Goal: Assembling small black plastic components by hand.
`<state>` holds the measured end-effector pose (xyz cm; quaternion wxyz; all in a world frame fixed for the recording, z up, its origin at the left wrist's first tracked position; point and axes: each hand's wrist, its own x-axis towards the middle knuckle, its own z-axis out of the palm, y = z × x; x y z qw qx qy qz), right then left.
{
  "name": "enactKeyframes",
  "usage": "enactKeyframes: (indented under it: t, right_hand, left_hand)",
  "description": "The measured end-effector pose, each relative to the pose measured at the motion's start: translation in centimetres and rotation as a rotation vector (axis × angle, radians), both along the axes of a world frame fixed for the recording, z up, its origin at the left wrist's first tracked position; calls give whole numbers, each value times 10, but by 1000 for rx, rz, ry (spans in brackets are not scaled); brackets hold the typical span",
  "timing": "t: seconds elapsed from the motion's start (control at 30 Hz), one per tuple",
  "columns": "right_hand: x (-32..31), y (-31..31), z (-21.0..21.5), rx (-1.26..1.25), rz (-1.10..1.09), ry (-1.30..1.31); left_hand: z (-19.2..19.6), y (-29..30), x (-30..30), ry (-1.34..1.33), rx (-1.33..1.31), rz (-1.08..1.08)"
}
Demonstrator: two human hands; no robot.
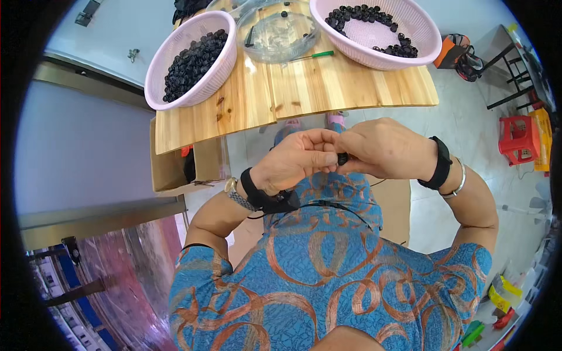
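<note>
Both hands meet in front of my body, just short of the table's near edge. Between them is a small round black part (342,158), mostly covered by fingers. My left hand (301,155) pinches it with thumb and forefinger. From the other side my right hand (386,147) closes on the same part, its fingertips partly hidden behind the knuckles. Beyond the hands, a pink basket (153,88) on the left is heaped with small black parts (196,64). A second pink basket (430,38) on the right has fewer black parts, spread around its bottom.
The wooden table (252,111) carries a clear round plastic tray (266,55) with a few black bits, and a green-handled screwdriver (322,54). Under its left side stands a cardboard box (170,172). A red stool (518,139) is on the floor at right.
</note>
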<state>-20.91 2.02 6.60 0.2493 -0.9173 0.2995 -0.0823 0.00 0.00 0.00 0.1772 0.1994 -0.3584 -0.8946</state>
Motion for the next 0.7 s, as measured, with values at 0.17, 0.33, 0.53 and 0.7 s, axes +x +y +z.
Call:
enactKeyframes:
  t: [0.17, 0.33, 0.53, 0.7]
  right_hand:
    - [3, 0, -15, -248, -108, -43]
    - [7, -6, -16, -111, -262, -255]
    - [14, -3, -28, -186, -400, -321]
    - [16, -4, -27, -372, -366, -344]
  left_hand:
    - [-4, -7, -5, -52, -40, 78]
    - [4, -8, -1, 48, 38, 144]
    - [8, -6, -2, 12, -96, 184]
    - [11, -6, 1, -85, -270, 222]
